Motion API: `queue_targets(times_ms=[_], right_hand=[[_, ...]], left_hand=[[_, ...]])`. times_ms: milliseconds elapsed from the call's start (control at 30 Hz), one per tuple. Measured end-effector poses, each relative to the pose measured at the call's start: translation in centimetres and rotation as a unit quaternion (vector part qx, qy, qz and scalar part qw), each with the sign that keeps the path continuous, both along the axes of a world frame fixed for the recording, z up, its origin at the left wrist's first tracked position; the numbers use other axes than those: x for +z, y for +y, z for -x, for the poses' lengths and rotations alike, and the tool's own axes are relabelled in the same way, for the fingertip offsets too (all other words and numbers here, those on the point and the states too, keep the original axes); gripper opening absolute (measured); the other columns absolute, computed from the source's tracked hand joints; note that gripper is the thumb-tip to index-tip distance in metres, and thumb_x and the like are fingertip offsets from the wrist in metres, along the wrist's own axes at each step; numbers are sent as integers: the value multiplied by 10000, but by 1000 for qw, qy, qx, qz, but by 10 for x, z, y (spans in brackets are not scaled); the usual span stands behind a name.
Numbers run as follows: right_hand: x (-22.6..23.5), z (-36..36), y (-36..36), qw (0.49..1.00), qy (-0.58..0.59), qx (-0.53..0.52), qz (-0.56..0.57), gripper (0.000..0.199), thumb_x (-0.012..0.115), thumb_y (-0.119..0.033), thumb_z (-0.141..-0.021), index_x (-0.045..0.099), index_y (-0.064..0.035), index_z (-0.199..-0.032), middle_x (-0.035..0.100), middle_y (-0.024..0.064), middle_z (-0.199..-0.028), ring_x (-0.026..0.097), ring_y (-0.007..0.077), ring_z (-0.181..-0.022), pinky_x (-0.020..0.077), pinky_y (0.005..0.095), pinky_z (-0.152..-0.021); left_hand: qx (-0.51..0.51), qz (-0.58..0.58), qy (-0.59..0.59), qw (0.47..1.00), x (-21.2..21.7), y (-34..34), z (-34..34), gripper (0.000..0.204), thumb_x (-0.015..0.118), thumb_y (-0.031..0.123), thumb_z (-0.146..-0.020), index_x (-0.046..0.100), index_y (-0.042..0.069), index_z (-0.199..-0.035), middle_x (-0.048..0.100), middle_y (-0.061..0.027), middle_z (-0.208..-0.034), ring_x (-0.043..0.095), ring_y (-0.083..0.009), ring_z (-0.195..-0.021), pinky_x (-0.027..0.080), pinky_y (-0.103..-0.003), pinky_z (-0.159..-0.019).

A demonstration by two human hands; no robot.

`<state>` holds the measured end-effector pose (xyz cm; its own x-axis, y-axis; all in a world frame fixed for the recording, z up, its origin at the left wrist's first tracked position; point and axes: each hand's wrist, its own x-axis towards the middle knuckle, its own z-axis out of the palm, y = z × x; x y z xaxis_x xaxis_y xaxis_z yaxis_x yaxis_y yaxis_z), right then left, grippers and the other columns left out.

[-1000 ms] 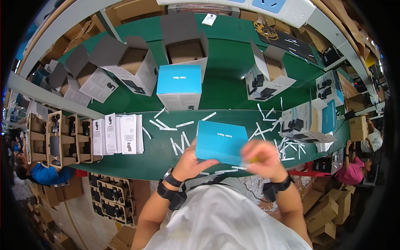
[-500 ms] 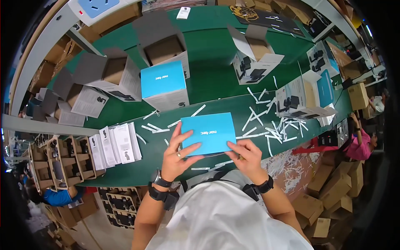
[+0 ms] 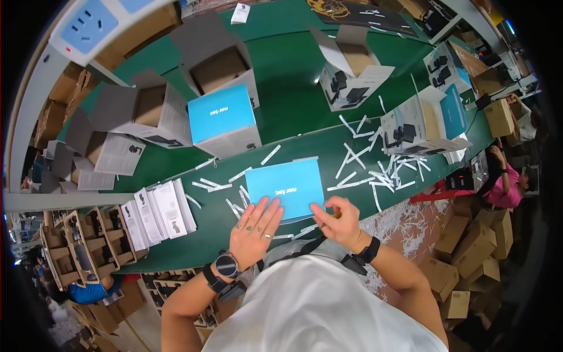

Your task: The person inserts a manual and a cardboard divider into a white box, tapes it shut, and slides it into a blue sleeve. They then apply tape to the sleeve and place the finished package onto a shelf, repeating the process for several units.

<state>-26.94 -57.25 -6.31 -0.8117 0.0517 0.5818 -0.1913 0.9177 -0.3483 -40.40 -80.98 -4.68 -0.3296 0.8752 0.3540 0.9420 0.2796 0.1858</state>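
A closed box with a bright blue lid (image 3: 288, 179) sits on the green table in front of me. My left hand (image 3: 256, 230) rests flat over its lower left part, fingers stretched out and together. At the lower right corner of the box is my right hand (image 3: 339, 220), its thumb on the blue top and its fingers curled beside it. Whatever those fingers may pinch is too small to make out. Narrow white strips (image 3: 352, 180) lie on the table around the box.
A blue-topped box (image 3: 220, 111) and several open white cartons (image 3: 358, 82) stand farther back. At left are stacked printed leaflets (image 3: 161, 214) and cardboard trays (image 3: 88, 243). Brown cartons (image 3: 463, 240) pile up on the floor at right. A person in pink (image 3: 505, 188) sits beyond the table's right end.
My left hand has shifted from gripping the box's left side to lying flat on its top. My right fingers have curled in at the corner. The whole view has shifted slightly.
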Motion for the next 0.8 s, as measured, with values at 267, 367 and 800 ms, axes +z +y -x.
queue_targets(times_ms=[267,367,800], right_hand=[[63,68,25,964,-248,73,58,826,885,-433,-660,588,-221,-1401,340,244,-1508,702,197,-662,589,343,-612],[47,69,40,961,-225,140,79,898,876,-464,-674,515,-239,-1465,292,271,-1529,721,234,-658,609,375,-644],[82,155,187,936,12,-347,55,599,610,-12,-785,521,-96,-1372,512,173,-1426,676,408,-925,572,477,-717]], left_hand=[[-13,-136,-5,991,7,21,17,382,864,140,-730,730,77,-1082,710,-25,-1215,658,-251,-1149,525,-372,-886],[10,-50,-45,998,38,42,34,722,845,368,-725,573,48,-1312,471,-217,-1424,457,-432,-1308,410,-520,-1029],[210,-59,-15,976,50,201,108,862,686,635,-793,514,126,-1467,488,-422,-1313,450,-528,-1260,323,-612,-1070]])
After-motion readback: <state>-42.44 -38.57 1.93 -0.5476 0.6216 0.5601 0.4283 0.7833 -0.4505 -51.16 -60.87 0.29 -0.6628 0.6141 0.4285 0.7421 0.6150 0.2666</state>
